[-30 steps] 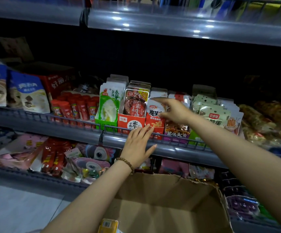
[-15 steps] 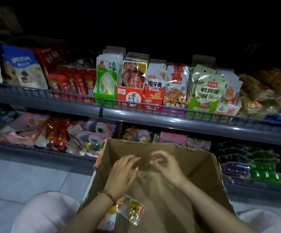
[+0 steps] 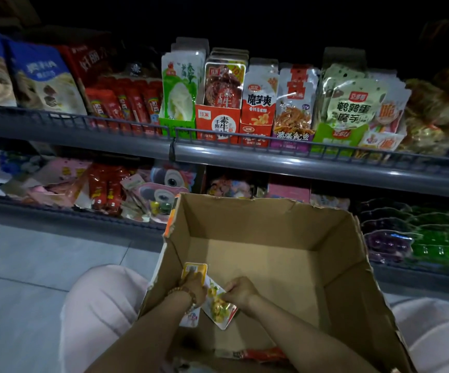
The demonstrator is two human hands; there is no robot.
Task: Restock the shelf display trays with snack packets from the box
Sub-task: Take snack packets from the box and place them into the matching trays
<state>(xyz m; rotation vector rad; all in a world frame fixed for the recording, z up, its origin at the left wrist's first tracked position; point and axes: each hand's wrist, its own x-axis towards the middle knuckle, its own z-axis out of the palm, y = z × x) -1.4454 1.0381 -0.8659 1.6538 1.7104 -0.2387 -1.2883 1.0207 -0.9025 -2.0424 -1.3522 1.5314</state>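
An open cardboard box stands in front of me below the shelf. Both hands are down inside it at its near left corner. My left hand grips a yellow-topped snack packet. My right hand pinches the edge of a second packet with a yellow and green print, which lies between the two hands. More packets show at the box's near bottom, one red. On the upper shelf stand several display trays filled with upright snack packets.
A grey shelf rail runs across above the box. Blue and red bags fill the shelf's left side, wrapped snacks the right. The lower shelf behind the box holds toys and sweets. Pale floor tiles lie to the left, my knees either side of the box.
Both hands came down from the shelf trays into the box and moved to its near left corner. Each now holds a packet. The view tilted downward.
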